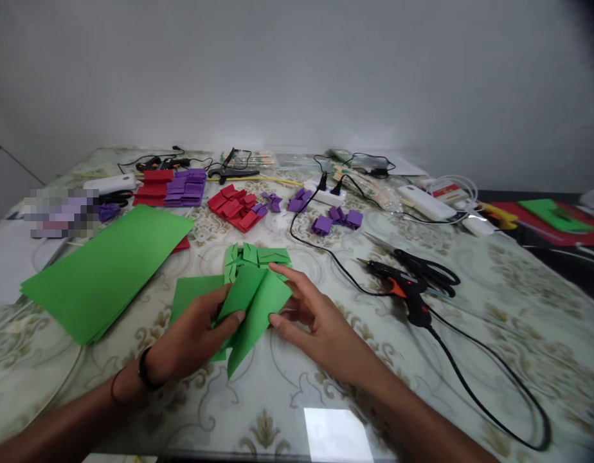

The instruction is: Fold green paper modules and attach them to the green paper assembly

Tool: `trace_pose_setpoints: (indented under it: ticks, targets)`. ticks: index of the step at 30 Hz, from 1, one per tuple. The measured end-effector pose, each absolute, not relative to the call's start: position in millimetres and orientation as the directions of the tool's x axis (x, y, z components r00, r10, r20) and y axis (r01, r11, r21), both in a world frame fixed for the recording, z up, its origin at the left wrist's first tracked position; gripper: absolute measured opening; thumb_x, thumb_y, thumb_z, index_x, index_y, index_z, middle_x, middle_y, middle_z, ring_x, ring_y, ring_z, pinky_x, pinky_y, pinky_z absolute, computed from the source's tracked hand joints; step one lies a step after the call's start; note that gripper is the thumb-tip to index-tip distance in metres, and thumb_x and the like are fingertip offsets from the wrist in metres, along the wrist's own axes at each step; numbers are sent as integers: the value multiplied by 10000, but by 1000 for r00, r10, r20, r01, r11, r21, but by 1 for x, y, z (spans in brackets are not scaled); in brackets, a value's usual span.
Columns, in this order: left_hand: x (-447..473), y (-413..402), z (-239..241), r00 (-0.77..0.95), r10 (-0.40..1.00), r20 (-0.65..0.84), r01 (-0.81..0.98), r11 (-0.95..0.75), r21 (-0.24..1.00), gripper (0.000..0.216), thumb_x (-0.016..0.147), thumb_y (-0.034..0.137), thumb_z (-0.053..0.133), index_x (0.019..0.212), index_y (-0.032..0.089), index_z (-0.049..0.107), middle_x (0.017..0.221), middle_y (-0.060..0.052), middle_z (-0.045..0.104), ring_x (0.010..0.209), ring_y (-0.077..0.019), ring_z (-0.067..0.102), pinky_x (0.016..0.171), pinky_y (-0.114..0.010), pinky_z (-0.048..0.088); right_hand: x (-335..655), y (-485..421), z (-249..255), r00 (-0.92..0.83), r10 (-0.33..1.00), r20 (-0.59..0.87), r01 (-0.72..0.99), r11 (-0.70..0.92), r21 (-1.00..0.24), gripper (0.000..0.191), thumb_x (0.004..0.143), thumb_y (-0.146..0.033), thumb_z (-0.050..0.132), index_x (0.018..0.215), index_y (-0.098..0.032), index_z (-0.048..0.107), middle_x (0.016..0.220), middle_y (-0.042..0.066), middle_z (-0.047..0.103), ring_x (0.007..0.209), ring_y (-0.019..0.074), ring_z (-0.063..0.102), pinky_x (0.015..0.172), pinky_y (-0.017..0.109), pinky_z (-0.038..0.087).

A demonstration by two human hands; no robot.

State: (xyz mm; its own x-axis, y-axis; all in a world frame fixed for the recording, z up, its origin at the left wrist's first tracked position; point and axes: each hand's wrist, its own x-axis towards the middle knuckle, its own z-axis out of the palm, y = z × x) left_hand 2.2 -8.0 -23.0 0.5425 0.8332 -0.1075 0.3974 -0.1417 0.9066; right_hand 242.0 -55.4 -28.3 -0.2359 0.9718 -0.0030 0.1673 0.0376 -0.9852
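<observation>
A creased piece of green paper (264,315) is held above the table, its folds standing up in a V. My left hand (195,331) pinches its left part, thumb on top and fingers behind. At the right edge, my right hand (311,318) has the paper between its thumb and fingers, with the index finger at the upper corner. Just behind lie several folded green paper pieces (272,256). A flat green sheet (193,290) shows partly beneath my left hand.
A green paper stack (114,270) lies left. Folded red pieces (234,207) and purple pieces (322,224) sit farther back. On the right are a glue gun (405,289), its looping cable and black-handled scissors (422,263). A power strip (326,194) stands behind.
</observation>
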Motion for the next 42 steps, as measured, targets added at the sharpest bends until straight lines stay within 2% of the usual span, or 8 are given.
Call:
trace_pose_setpoints:
  ticks: [9, 14, 18, 24, 28, 33, 37, 42]
  targets:
    - [1, -7, -21, 464, 850, -252, 356, 81, 931, 354, 859, 489, 821, 1010, 170, 822, 926, -66, 844, 757, -241, 720, 613, -273, 571, 234, -53, -33, -194, 981, -14, 65, -1, -998, 672, 957, -337, 755, 1572, -317, 485, 897, -16, 646, 860, 200, 689, 815, 351, 599]
    - [1, -10, -18, 455, 844, -284, 294, 158, 943, 453, 862, 580, 812, 1003, 150, 841, 919, -102, 851, 772, -267, 752, 620, -298, 609, 233, -50, -38, -190, 979, -69, 82, -54, -995, 315, 926, -466, 819, 1115, -247, 696, 774, -28, 617, 732, 181, 614, 707, 312, 563]
    - [1, -9, -14, 475, 822, -315, 247, 219, 944, 490, 872, 633, 793, 939, 149, 837, 873, -94, 844, 746, -250, 752, 623, -292, 611, 237, -48, -35, -164, 981, -99, 65, -89, -994, 335, 898, -477, 848, 882, -229, 624, 706, -65, 489, 649, 136, 485, 602, 261, 434]
    - [2, -7, -13, 505, 796, -334, 165, 291, 942, 463, 834, 623, 838, 956, 177, 839, 811, -63, 829, 764, -254, 770, 660, -298, 627, 239, -48, -34, -107, 994, -22, 23, -20, -1000, 338, 940, -420, 803, 1186, -241, 656, 727, -76, 475, 651, 133, 467, 608, 255, 411]
    - [0, -5, -18, 425, 842, -331, 175, 282, 943, 485, 827, 623, 845, 962, 158, 812, 884, -81, 845, 774, -254, 767, 659, -297, 618, 244, -51, -31, -111, 989, 94, 230, 117, -966, 557, 1073, -344, 626, 1612, -333, 489, 1042, 32, 734, 716, 155, 606, 602, 269, 476]
    - [-4, -4, -23, 375, 875, -306, 141, 273, 952, 459, 852, 567, 848, 1069, 168, 781, 1025, -81, 853, 874, -275, 780, 760, -343, 640, 253, -49, -24, -319, 913, 254, 358, 364, -860, 332, 1084, -259, 581, 1324, -336, 797, 1263, 84, 767, 1159, 266, 716, 936, 411, 591]
    - [-5, -6, -22, 391, 870, -300, 97, 285, 953, 473, 839, 558, 874, 1098, 172, 786, 1050, -102, 856, 915, -292, 789, 774, -360, 648, 256, -46, -24, -397, 867, 301, 317, 438, -841, 353, 1047, -154, 564, 1217, -298, 838, 1083, 71, 724, 927, 214, 711, 835, 374, 599]
    - [-3, -7, -21, 415, 858, -304, 41, 316, 948, 463, 838, 522, 887, 1133, 176, 797, 1048, -95, 856, 892, -274, 787, 768, -348, 646, 254, -47, -24, -408, 864, 295, 276, 425, -862, 328, 1001, -135, 657, 1207, -309, 846, 1108, 59, 694, 999, 216, 709, 910, 372, 585]
